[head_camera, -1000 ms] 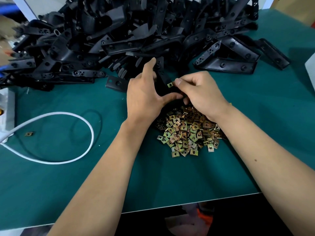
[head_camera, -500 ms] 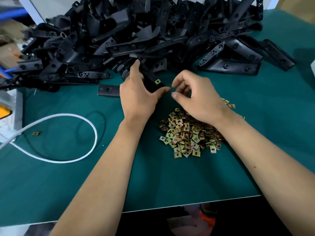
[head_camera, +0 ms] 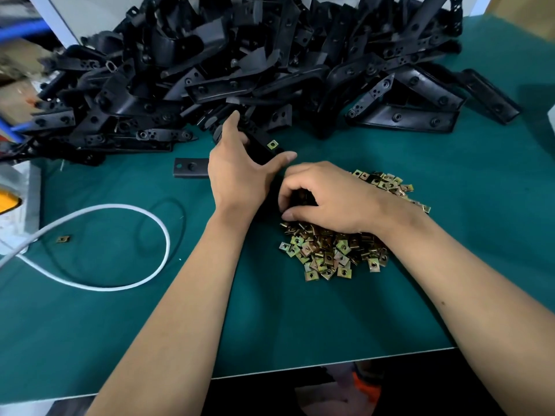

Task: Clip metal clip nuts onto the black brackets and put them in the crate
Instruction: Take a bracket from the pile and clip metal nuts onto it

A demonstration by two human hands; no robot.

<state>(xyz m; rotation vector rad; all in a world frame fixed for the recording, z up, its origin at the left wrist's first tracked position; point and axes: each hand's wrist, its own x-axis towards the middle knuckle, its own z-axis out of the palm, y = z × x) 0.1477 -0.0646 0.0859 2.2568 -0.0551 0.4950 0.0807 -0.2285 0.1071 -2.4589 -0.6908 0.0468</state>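
Holding bracket (head_camera: 260, 148), clipped end pointing far-right: left hand (head_camera: 240, 178).

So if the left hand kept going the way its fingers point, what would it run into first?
Probably the big pile of black brackets. The left hand holds a bracket with one clip nut on it, fingers pointing away and up the table; the pile's near edge lies just past the fingertips, though depth is unclear.

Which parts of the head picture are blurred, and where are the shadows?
Head view: the left edge is blurred; the clip nut pile stays sharp. The white cable throws a soft loop shadow on the green mat. Wide-angle distortion bends the table edge.
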